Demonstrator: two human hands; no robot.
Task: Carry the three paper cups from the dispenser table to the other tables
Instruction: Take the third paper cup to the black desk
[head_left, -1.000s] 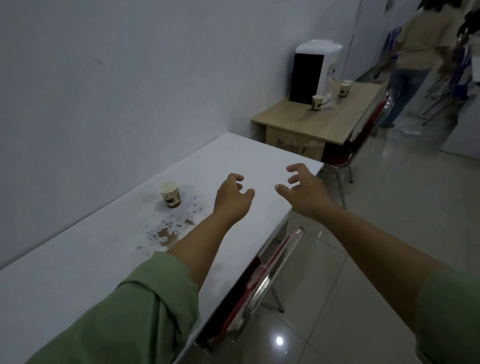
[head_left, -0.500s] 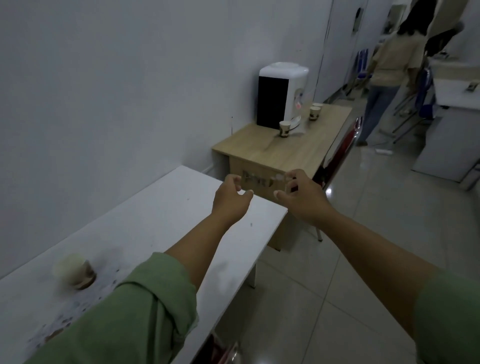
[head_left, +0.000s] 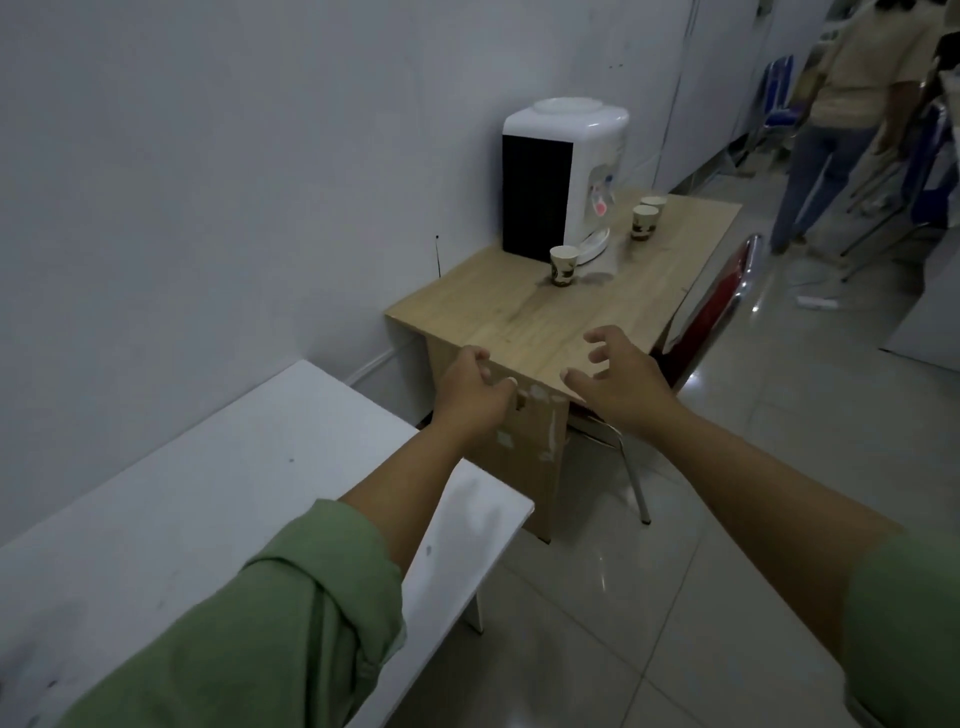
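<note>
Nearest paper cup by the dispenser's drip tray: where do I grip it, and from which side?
Grip the nearest cup around its mid-wall, fingers curled from the near, open tabletop side. It stands upright with the mouth open, so a top pinch risks crushing the rim, and the dispenser crowds it from behind. Both hands look empty; the right hand seems closer.

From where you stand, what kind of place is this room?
Probably an office or a shared workroom. A water dispenser stands on a wooden table against a bare white wall, paper cups are set beside it, and a plain white table and metal-framed chairs stand on the tiled floor.
</note>
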